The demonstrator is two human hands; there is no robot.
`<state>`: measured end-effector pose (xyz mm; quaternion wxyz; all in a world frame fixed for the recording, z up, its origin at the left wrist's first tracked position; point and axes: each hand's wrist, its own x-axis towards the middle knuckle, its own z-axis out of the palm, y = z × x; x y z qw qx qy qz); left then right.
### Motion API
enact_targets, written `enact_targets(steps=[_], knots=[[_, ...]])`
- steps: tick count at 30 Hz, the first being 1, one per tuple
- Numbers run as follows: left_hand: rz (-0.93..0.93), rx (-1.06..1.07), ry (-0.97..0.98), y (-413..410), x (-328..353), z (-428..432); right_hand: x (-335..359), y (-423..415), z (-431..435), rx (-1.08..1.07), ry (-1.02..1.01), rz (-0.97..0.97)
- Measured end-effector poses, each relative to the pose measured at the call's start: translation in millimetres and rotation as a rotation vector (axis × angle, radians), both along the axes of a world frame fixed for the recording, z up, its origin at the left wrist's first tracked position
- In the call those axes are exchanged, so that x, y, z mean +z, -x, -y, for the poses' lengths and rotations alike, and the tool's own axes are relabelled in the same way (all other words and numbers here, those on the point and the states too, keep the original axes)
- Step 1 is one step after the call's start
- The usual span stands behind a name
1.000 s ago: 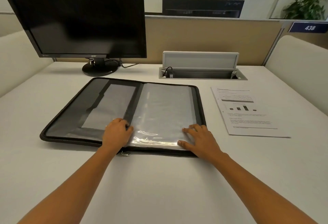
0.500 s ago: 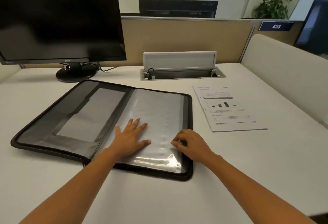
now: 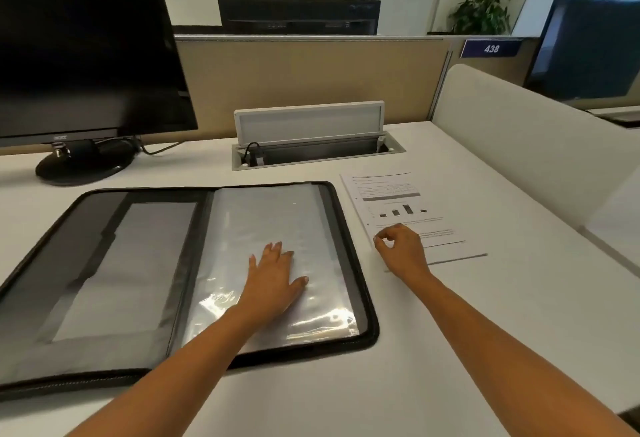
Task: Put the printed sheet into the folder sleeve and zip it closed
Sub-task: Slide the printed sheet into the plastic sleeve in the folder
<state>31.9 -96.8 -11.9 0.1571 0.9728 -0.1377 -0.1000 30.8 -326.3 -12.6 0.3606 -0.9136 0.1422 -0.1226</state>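
Observation:
A black zip folder lies open flat on the white desk. Its right half holds clear plastic sleeves. My left hand rests flat on the sleeves, fingers spread, holding nothing. The printed sheet, with a small bar chart, lies on the desk just right of the folder. My right hand sits at the sheet's near left edge, fingers curled at the paper; whether the edge is pinched is unclear.
A black monitor on a round stand is at the back left. An open cable box with a raised lid sits behind the folder. A padded divider runs along the desk's right side.
My right hand left the folder's right edge and moved right onto the printed sheet. My left hand slid further onto the clear sleeves. The view shifted right.

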Motion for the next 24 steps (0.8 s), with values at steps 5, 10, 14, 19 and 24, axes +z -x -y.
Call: enact_targets(steps=[5, 10, 14, 19, 24], knots=[[-0.112, -0.067, 0.331, -13.6, 23.1, 69.2, 5.0, -19.2, 47.4, -0.158, 0.043, -0.083], [-0.395, 0.126, 0.620, -33.7, 36.2, 125.0, 4.2, -29.6, 87.2, -0.238, 0.112, -0.183], [-0.540, 0.268, 0.771, -48.8, 36.3, 147.8, 3.7, -37.0, 105.8, -0.263, 0.151, -0.271], [-0.585, 0.389, 0.852, -60.2, 42.0, 165.9, -2.2, -42.1, 116.2, -0.329, 0.215, -0.396], [-0.669, 0.507, 0.971, -68.0, 40.7, 175.6, -4.8, -42.9, 114.0, -0.344, 0.250, -0.327]])
